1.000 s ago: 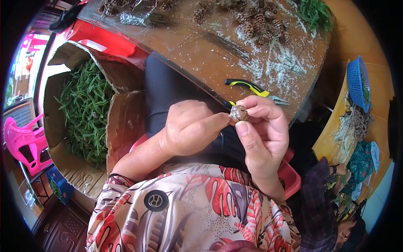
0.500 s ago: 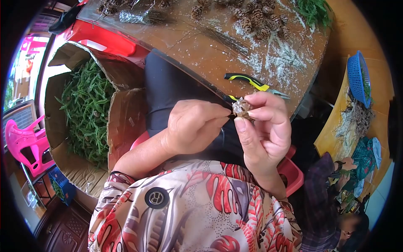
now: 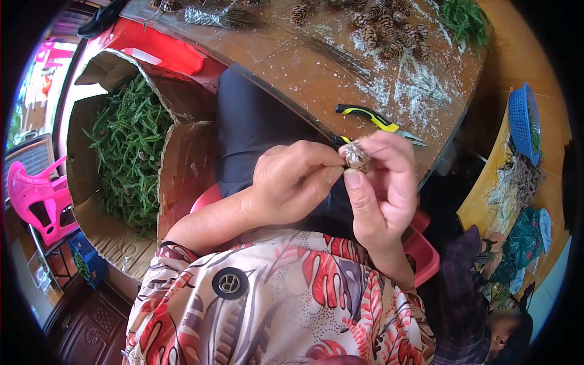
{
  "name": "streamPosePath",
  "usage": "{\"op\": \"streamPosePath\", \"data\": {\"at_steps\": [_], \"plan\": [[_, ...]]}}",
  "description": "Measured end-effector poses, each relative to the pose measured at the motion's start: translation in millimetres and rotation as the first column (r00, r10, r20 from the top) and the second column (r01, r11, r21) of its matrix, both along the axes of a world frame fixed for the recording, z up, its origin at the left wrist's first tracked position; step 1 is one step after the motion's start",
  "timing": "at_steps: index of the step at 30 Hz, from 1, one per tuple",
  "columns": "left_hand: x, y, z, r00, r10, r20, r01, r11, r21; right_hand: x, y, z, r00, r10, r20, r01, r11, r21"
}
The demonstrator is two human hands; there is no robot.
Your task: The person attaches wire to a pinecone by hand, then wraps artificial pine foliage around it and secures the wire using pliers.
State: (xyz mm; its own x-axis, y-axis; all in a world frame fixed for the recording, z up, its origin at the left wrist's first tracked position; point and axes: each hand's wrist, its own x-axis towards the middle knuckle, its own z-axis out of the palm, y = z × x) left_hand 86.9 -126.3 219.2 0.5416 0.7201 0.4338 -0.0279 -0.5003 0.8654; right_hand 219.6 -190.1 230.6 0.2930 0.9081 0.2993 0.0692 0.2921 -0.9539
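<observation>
A small pine cone [image 3: 356, 157] with whitish, frosted scales is pinched between the thumb and fingers of my right hand [image 3: 386, 191], above my lap by the table edge. My left hand [image 3: 295, 181] is closed in a pinch right at the cone's left side. Whatever lies between its thumb and forefinger is too small to make out. Just beyond the hands, pliers [image 3: 372, 118] with yellow and black handles rest on the table [image 3: 274, 67]. Farther back sit several brown pine cones [image 3: 386, 30] and a bundle of thin dark wires [image 3: 337, 53].
Left of my legs stands a cardboard box [image 3: 182, 158] full of green sprigs [image 3: 128, 155]. White flakes [image 3: 423, 88] are scattered over the table. A blue basket [image 3: 524, 125] sits at the right, and another person's dark checked sleeve [image 3: 459, 274] shows below it.
The view has shifted slightly, moving the table and box a little to the right in the picture. My left thumb shows more clearly against the cone, which my right hand still holds.
</observation>
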Motion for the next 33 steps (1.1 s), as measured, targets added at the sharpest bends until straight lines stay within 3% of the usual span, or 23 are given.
{"op": "streamPosePath", "data": {"at_steps": [2,5,10,13,16,26,29,33], "plan": [[1.0,-0.2,-0.3,1.0,-0.004,0.007,0.004,1.0,-0.002,0.5,0.2,1.9,0.998,0.048,-0.026,-0.05,0.997,-0.06],[2.2,-0.5,-1.0,1.0,-0.004,0.021,0.004,1.0,-0.009,-2.4,5.9,5.5,0.959,0.112,-0.261,-0.116,0.993,-0.002],[5.6,4.0,-2.9,0.999,-0.037,0.035,0.032,0.992,0.118,3.1,4.6,-2.1,0.943,0.081,-0.323,-0.115,0.99,-0.086],[7.0,1.6,-7.8,0.998,-0.035,0.055,0.027,0.989,0.143,-0.2,6.3,1.1,0.871,0.062,-0.487,-0.111,0.991,-0.072],[8.1,-0.1,-11.1,0.997,-0.019,0.069,0.015,0.998,0.062,2.4,6.2,-2.1,0.83,0.064,-0.555,-0.143,0.985,-0.1],[2.4,12.3,0.8,0.993,-0.117,-0.003,0.117,0.99,0.075,5.5,5.8,1.5,0.694,0.047,-0.718,-0.251,0.951,-0.179],[0.0,13.8,2.9,0.992,-0.121,-0.041,0.125,0.988,0.088,4.7,6.5,6.8,0.573,-0.053,-0.818,-0.308,0.911,-0.274],[-0.8,14.4,2.4,0.993,-0.07,-0.09,0.084,0.983,0.166,5.4,6.0,6.2,0.451,-0.052,-0.891,-0.395,0.883,-0.252]]}}
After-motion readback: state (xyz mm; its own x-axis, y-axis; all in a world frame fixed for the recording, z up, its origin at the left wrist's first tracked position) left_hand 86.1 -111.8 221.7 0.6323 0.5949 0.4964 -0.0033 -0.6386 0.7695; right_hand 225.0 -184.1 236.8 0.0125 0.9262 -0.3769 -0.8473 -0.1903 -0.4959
